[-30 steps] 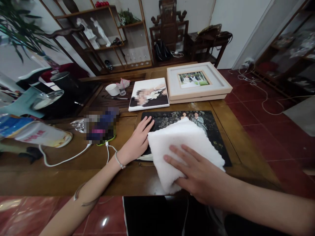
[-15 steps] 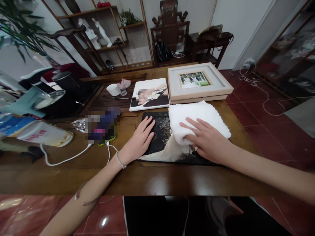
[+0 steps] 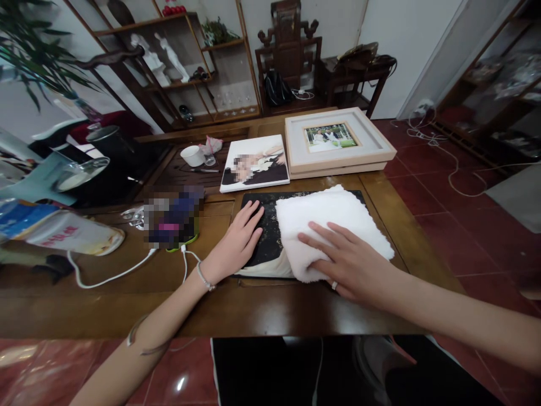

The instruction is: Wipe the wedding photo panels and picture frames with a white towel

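A dark photo panel (image 3: 264, 242) with a pale fabric-like area along its lower edge lies flat on the wooden table. My left hand (image 3: 239, 239) rests on the panel's left edge, fingers stretched out, holding nothing. On the right, a fluffy white towel (image 3: 325, 217) covers much of the panel. My right hand (image 3: 350, 262) presses on the towel and holds its near side, with the thumb low beside a fold. The towel hides the right part of the panel.
Behind the panel lie a white-edged photo print (image 3: 256, 163) and a stacked wooden frame (image 3: 340, 155). To the left are a phone-like blurred item (image 3: 173, 217) with white cables (image 3: 114, 279), a lying bag (image 3: 63, 228) and a white cup (image 3: 193, 155). The table's front edge (image 3: 270, 327) is close.
My right hand has drawn the towel toward me and slightly left, down to the panel's near edge, over more of the pale area. My left hand stays in place on the panel.
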Demonstrator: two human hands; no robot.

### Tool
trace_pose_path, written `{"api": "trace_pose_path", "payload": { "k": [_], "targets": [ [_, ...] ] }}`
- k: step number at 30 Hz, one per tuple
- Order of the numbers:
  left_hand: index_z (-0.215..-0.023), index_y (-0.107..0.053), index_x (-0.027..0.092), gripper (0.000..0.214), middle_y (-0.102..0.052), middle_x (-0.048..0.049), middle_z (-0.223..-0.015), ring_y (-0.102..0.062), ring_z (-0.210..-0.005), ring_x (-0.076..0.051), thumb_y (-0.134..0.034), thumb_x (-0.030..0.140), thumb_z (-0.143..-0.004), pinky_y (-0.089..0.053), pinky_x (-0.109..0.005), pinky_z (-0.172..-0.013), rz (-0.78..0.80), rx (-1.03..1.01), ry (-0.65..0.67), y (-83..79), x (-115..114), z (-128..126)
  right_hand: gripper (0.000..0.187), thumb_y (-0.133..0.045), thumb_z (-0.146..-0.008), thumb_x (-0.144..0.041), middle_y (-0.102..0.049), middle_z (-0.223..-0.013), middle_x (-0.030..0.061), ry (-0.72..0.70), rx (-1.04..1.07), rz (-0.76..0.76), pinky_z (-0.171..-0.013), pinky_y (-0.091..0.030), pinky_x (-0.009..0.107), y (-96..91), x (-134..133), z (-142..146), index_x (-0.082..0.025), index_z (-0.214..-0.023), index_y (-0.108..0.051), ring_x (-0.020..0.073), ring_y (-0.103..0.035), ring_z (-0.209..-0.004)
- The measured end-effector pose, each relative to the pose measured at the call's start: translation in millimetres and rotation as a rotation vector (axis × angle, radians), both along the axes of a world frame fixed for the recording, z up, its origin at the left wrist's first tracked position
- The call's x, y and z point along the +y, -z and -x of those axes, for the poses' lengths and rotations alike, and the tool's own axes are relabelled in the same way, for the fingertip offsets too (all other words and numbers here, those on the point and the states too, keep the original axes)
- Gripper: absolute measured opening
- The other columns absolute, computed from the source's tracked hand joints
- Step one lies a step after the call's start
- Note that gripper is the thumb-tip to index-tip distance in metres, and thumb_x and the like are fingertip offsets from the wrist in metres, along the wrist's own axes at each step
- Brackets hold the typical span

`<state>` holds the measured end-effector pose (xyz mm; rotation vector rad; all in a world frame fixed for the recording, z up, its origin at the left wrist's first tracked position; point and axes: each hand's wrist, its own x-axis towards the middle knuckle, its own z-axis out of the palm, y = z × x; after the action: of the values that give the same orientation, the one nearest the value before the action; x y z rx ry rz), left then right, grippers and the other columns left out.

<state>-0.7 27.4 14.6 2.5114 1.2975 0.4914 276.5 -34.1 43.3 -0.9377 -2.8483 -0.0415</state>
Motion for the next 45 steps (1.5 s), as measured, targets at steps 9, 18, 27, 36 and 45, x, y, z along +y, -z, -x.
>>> {"api": "trace_pose_path", "payload": {
  "k": [9,18,27,36,45],
  "targets": [
    [-0.150,-0.029,0.019,0.050,-0.024,-0.0126,-0.159,-0.016,-0.149,-0.027,-0.029,0.033,-0.102,-0.020,-0.052,-0.120,-0.011,0.005,0.007,-0.8,0,0,0.044,-0.073,-0.069,-0.019,-0.042,-0.150,0.0121,0.012,0.040,-0.017,-0.110,-0.031,0.057,5.9,15,-1,-0.022,-0.112,-0.066,0.0378,-0.031,-0.139],
    [-0.148,-0.031,0.012,0.050,-0.025,-0.0154,-0.158,-0.014,-0.149,-0.026,-0.028,0.033,-0.103,-0.019,-0.049,-0.121,-0.008,0.016,0.000,0.4,0,0,0.045,-0.074,-0.068,-0.019,-0.041,-0.150,0.0137,0.007,0.049,-0.028,-0.110,-0.029,0.059,9.9,16,-1,-0.021,-0.113,-0.064,0.0390,-0.029,-0.140],
    [-0.149,-0.030,0.016,0.050,-0.024,-0.0136,-0.159,-0.015,-0.149,-0.026,-0.027,0.034,-0.102,-0.020,-0.051,-0.120,-0.015,0.017,0.000,0.2,-1,0,0.043,-0.073,-0.067,-0.016,-0.042,-0.149,0.0156,0.010,0.076,-0.041,-0.110,-0.029,0.060,11.4,13,-1,-0.019,-0.109,-0.066,0.0401,-0.029,-0.139],
    [-0.150,-0.028,0.018,0.050,-0.023,-0.0123,-0.160,-0.016,-0.149,-0.027,-0.027,0.034,-0.102,-0.020,-0.051,-0.120,-0.018,0.022,0.003,-0.8,-1,0,0.043,-0.073,-0.068,-0.018,-0.041,-0.150,0.0136,0.013,0.062,-0.065,-0.110,-0.028,0.059,13.0,13,0,-0.021,-0.110,-0.065,0.0393,-0.028,-0.140],
    [-0.150,-0.029,0.018,0.051,-0.023,-0.0128,-0.160,-0.016,-0.149,-0.028,-0.027,0.034,-0.102,-0.020,-0.053,-0.120,-0.007,0.016,0.006,-2.3,-2,0,0.043,-0.072,-0.067,-0.017,-0.041,-0.150,0.0148,0.007,0.070,-0.062,-0.110,-0.028,0.059,12.7,13,0,-0.020,-0.110,-0.065,0.0394,-0.028,-0.140]
  ]
}}
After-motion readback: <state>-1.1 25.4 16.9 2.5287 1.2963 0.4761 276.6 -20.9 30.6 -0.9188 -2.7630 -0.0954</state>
